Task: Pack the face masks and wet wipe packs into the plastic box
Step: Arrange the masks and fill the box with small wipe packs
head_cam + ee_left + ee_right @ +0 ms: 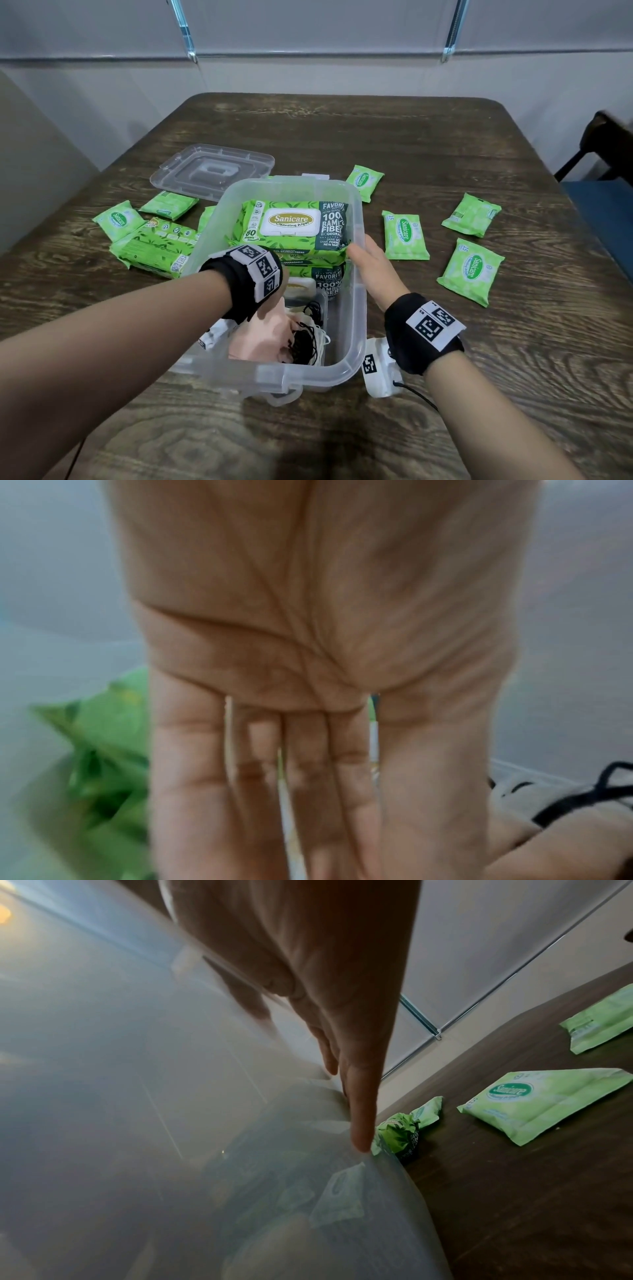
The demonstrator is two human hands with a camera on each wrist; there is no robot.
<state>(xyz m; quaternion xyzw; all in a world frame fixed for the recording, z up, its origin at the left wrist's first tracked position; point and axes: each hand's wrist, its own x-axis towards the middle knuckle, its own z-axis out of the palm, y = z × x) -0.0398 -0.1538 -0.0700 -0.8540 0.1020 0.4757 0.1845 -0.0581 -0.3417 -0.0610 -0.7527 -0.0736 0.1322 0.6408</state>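
The clear plastic box [358,308] stands mid-table. Its far half holds stacked large green wet wipe packs [294,226]. Pink and beige face masks [274,335] with black loops lie in its near half. My left hand [308,750] reaches down inside the box, fingers straight and holding nothing, with a green pack [103,737] on one side of it and masks [565,818] on the other. In the head view its wristband [250,274] hides it. My right hand [373,270] lies against the box's right wall, fingers [359,1096] straight along the outside, thumb inside by the top pack.
Another large wipe pack [154,250] and small packs [118,219] lie left of the box. Several small packs [405,234] are spread out on its right. The clear lid [212,171] rests behind-left. A dark chair [603,154] stands past the table's right edge.
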